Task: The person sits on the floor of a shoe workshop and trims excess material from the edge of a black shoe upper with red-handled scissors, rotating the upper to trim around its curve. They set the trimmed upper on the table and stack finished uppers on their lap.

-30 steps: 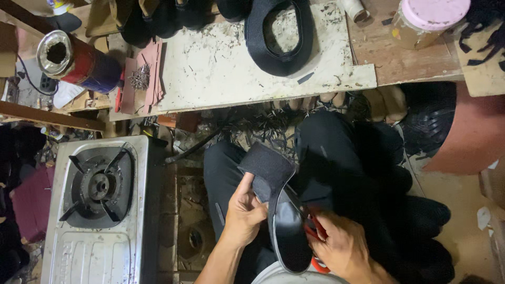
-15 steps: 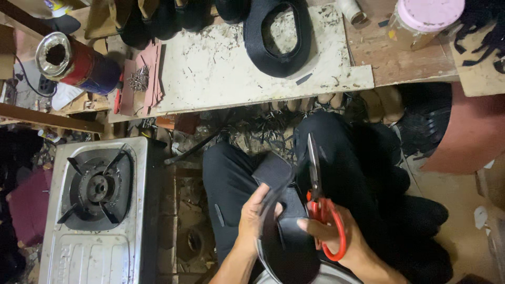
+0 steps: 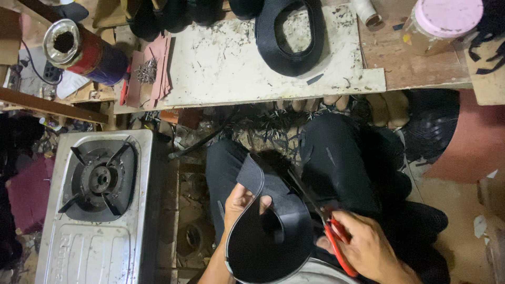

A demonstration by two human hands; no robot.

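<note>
My left hand [image 3: 239,206] grips the edge of a black flexible sheet [image 3: 271,236] that curls over my lap. To its right, my right hand [image 3: 368,250] holds red-handled scissors [image 3: 329,223], whose dark blades lie against the sheet's right edge. I sit with dark trousers [image 3: 336,158] under the work. A black oval ring-shaped cutout [image 3: 289,37] lies on the white worn board [image 3: 221,63] ahead.
A single-burner steel gas stove [image 3: 97,205] stands at my left. A red and blue open can [image 3: 79,50], a pile of small nails [image 3: 147,71] and a pink-lidded jar [image 3: 439,23] sit on the bench. Black offcuts [image 3: 273,126] litter the floor.
The scissors, held upright half a second ago, have tilted down against the sheet. The sheet has curled wider and shifted left in my left hand.
</note>
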